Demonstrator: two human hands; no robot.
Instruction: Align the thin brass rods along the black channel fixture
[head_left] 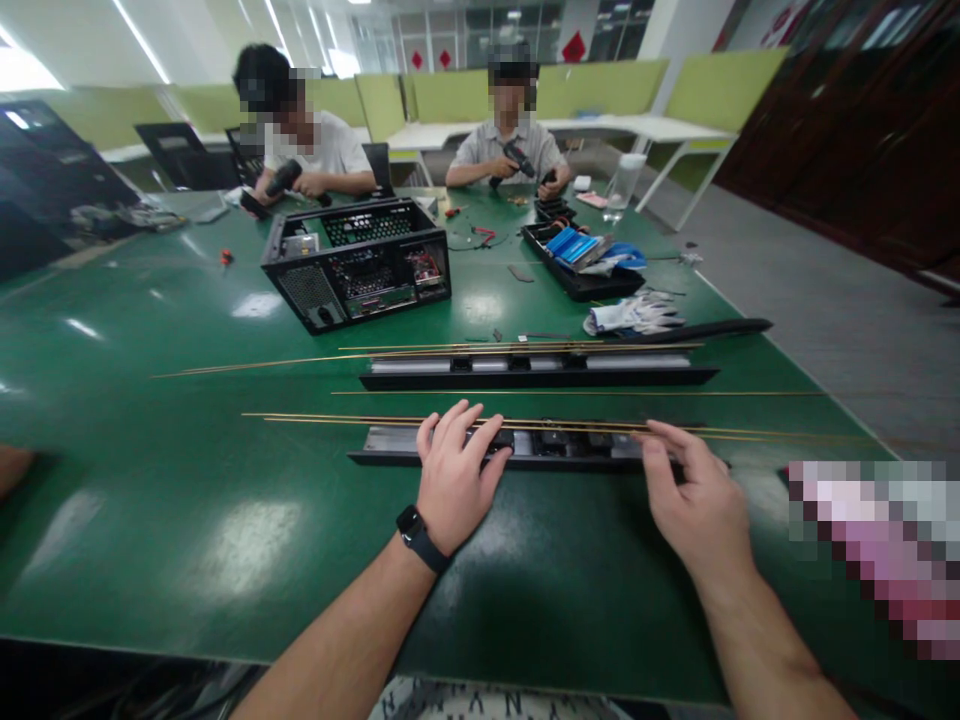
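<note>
Nearest me lies a long black channel-shaped bar (551, 462) with grey strips and dark blocks inside. Thin gold-coloured rods (300, 418) run along its top and stick out past both ends. My left hand (459, 470), wearing a black watch, rests across the bar and rods with its fingers stretched apart. At the bar's right end, my right hand (694, 490) pinches the rods between thumb and fingertips. Parallel behind it lies a second black bar (540, 378) with more gold rods on it. A single thin rod (600, 393) lies between the bars.
An open black computer case (360, 265) stands behind to the left. Farther right are a black tray (600, 285) with blue packets and white gloves (637, 313). Two co-workers (319, 150) sit opposite, each holding a power drill. A pixelated pink object (892, 540) lies at right.
</note>
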